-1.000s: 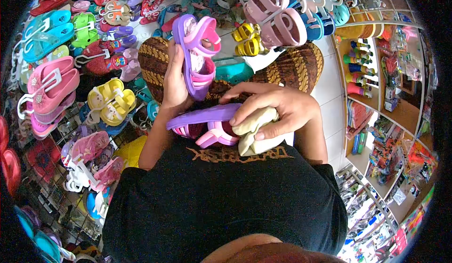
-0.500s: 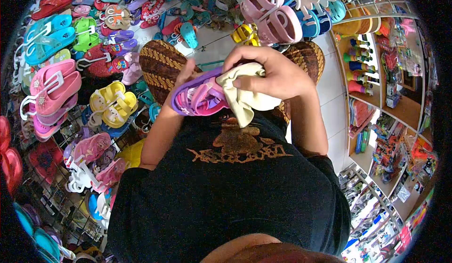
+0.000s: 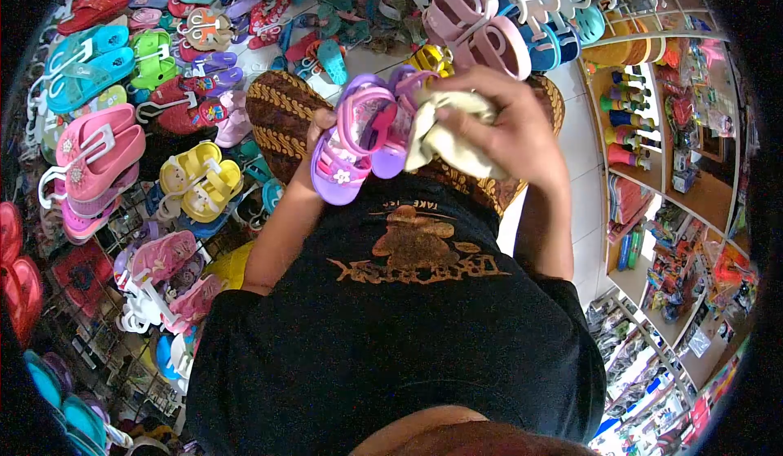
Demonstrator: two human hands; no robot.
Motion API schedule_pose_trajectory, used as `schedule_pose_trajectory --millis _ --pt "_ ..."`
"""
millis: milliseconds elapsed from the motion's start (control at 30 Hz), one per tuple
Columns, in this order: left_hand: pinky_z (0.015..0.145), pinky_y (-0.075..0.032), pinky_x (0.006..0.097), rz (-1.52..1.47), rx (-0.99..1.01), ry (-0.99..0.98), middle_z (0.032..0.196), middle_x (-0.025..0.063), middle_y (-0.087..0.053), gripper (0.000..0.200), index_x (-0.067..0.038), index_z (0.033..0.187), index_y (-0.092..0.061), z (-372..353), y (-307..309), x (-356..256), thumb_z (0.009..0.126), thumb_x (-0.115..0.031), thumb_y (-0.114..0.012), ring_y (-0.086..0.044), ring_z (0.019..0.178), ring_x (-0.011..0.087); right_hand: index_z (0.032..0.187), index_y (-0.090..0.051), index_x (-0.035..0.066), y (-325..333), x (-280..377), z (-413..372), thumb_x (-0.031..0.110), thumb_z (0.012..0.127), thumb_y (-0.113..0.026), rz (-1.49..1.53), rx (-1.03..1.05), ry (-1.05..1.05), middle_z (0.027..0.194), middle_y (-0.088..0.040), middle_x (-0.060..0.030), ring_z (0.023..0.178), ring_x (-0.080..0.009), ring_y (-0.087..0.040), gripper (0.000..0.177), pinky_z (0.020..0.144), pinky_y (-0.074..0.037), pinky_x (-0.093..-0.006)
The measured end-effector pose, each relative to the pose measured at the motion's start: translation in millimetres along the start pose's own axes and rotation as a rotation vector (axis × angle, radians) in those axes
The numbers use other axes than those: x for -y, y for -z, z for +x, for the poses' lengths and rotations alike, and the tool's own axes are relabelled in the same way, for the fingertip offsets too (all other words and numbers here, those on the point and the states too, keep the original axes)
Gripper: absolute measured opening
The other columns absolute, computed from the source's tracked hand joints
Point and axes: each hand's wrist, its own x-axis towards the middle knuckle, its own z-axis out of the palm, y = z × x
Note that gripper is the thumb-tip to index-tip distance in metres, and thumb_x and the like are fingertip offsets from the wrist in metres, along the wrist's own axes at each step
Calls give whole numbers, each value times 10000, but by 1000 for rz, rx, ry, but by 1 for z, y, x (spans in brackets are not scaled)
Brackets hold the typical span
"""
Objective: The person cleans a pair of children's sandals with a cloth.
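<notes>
A pair of purple and pink children's sandals [image 3: 341, 175] is held up over my lap, straps facing me. My left hand [image 3: 320, 130] grips them at their left side, with most of its fingers hidden behind the soles. In my right hand [image 3: 512, 126] is a bunched cream cloth [image 3: 457, 148], pinched between thumb and fingers. The cloth hangs just right of the second sandal [image 3: 393, 142], its edge overlapping it in this view.
Yellow sandals [image 3: 200, 180], pink shoes [image 3: 96, 152] and many other pairs on hangers crowd the left. Pink clogs [image 3: 489, 36] hang ahead on the right. Shelves of goods [image 3: 681, 154] line the right side. My patterned trousers [image 3: 281, 117] lie beneath my hands.
The sandals have turned from side-on to show their straps, and both now show. My right hand with the cloth has moved right, off the sandals' face.
</notes>
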Motion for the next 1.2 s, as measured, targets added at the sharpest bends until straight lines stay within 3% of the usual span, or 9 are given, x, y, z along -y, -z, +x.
schedule_pose_trajectory --millis 167,367,467,567,733,933,967,1067,1200 --pt "1055 -460 415 83 -87 -37 1282 182 -603 710 11 1407 -436 3 -15 2 779 -290 -572 -607 1169 286 950 -704 78 -55 15 -1 157 759 -737 -392 -276 -17 951 -639 -140 816 -354 -662 210 696 -552 -433" --pt "891 -540 389 184 -184 -82 1158 162 -635 678 -5 1386 -448 4 -26 4 791 -298 -589 -661 961 249 957 -694 91 -63 2 3 122 729 -734 -275 -186 56 934 -610 -141 810 -334 -658 234 689 -560 -414" --pt "893 -542 362 409 -203 -79 1221 148 -613 744 -3 1444 -367 -2 -5 3 798 -292 -594 -655 1006 223 879 -728 97 -70 2 6 76 700 -744 -410 -366 -51 973 -573 -148 823 -335 -652 181 703 -559 -410" --pt "951 -506 356 552 -190 -153 1288 124 -570 779 -1 1470 -330 1 -11 -3 791 -280 -592 -616 1092 202 949 -748 76 -73 -7 -1 66 713 -777 -311 -145 17 1033 -543 -145 922 -317 -630 239 814 -525 -403" --pt "1058 -403 350 814 -204 -110 1341 119 -508 812 -7 1488 -304 1 -19 -11 773 -280 -575 -508 1236 193 1084 -717 80 -14 -17 5 34 769 -730 -176 155 79 1048 -576 -99 1017 -279 -607 319 910 -485 -388" --pt "1125 -317 363 1068 -249 -244 1340 127 -440 835 -1 1490 -296 10 -15 -8 752 -263 -587 -454 1255 231 1108 -711 110 19 4 4 89 767 -709 -273 -132 62 1060 -607 -136 1028 -319 -624 341 903 -509 -391" --pt "1172 -250 409 1133 -276 -271 1471 196 -334 835 -16 1480 -329 16 -16 -3 728 -219 -631 -308 1413 308 1093 -714 112 13 7 5 89 760 -713 -281 -133 149 1053 -609 -128 1019 -315 -626 334 885 -511 -394" --pt "1194 -199 455 1432 -265 -253 1548 259 -194 842 -32 1464 -362 15 -6 4 705 -193 -689 -152 1478 384 1000 -722 121 -21 13 12 118 737 -720 -436 -117 409 1028 -616 -86 954 -295 -626 263 779 -510 -403" --pt "1196 -177 496 1616 -135 -330 1567 338 -65 858 -20 1428 -393 12 -34 5 689 -244 -769 -44 1494 452 933 -723 112 -22 7 18 162 761 -706 -540 -20 323 967 -625 -90 900 -306 -625 180 754 -511 -428"
